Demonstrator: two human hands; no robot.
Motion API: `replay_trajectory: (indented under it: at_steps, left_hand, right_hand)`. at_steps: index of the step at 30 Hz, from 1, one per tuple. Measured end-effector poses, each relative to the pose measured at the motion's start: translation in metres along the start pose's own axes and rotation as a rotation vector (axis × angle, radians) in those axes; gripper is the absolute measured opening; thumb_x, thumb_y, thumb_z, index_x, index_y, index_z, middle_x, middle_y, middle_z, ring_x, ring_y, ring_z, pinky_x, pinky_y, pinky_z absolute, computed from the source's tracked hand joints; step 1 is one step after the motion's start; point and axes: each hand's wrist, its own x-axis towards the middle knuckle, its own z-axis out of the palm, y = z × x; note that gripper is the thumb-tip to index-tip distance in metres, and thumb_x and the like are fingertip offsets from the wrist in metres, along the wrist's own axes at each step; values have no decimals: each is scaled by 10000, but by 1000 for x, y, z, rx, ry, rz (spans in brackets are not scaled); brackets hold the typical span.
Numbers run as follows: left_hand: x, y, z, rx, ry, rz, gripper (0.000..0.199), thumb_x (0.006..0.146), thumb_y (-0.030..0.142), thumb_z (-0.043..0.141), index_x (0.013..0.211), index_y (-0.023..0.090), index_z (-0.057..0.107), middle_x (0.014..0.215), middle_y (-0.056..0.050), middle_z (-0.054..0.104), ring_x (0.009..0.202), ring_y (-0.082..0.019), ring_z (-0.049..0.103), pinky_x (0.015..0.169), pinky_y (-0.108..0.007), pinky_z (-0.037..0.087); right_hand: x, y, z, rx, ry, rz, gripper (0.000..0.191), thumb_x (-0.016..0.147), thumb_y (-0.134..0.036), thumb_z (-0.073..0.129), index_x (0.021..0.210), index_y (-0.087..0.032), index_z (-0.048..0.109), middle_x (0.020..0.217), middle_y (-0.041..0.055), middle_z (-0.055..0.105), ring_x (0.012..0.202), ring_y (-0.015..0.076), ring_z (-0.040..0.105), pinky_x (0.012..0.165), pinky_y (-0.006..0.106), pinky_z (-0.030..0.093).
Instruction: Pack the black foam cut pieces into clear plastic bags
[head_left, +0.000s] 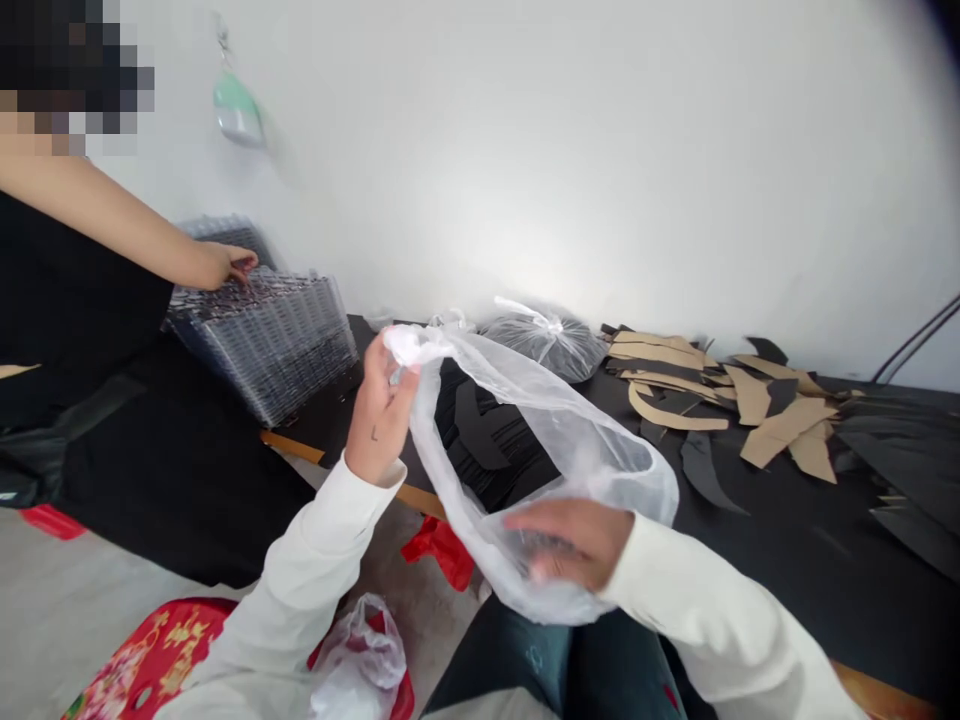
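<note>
My left hand [379, 405] is closed in a pinch on the gathered rim of a clear plastic bag [450, 500]. The bag hangs wide open above my lap, at the table's front edge. My right hand [574, 545] is at the bag's mouth on the right side, touching the film; its fingers are slightly blurred and look apart. Several black flat cut pieces [491, 430] show through the bag's opening; whether they lie in it or on the table behind is hard to tell.
A co-worker's hand [217, 265] reaches into a grey crate [277, 345] at left. On the black table [810, 540] are a tied bag [551, 340] and brown and black cut pieces [787, 430]. Below are a red floral stool [150, 650] and a white bag [360, 660].
</note>
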Motion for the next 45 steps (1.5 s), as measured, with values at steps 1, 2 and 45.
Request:
replay_trajectory:
  at_steps: [1, 2, 45]
  left_hand:
    - [-4, 2, 3, -1, -15, -24, 636, 939, 435, 496, 1478, 241, 218, 1461, -153, 441, 1320, -275, 478, 998, -410, 486]
    - [-7, 5, 6, 2, -21, -37, 679, 928, 407, 517, 1489, 229, 179, 1451, -164, 449, 1314, -270, 484, 999, -405, 484]
    - [-5, -50, 28, 341, -593, -33, 141, 801, 249, 660, 912, 163, 675, 1030, -105, 720, 1140, -293, 609, 1013, -473, 438]
  right_hand:
    - [19, -1, -5, -26, 24, 91, 395, 921, -423, 520, 1210, -182, 642, 1135, 109, 699, 1024, 220, 665, 889, 336, 519]
    - [39, -2, -10, -100, 30, 195, 364, 930, -350, 513, 1227, -172, 629, 1195, 123, 674, 1087, 226, 641, 942, 359, 499]
    - [-7, 57, -69, -138, 575, 100, 164, 841, -382, 640, 886, -302, 776, 975, -17, 758, 919, 170, 707, 803, 258, 568]
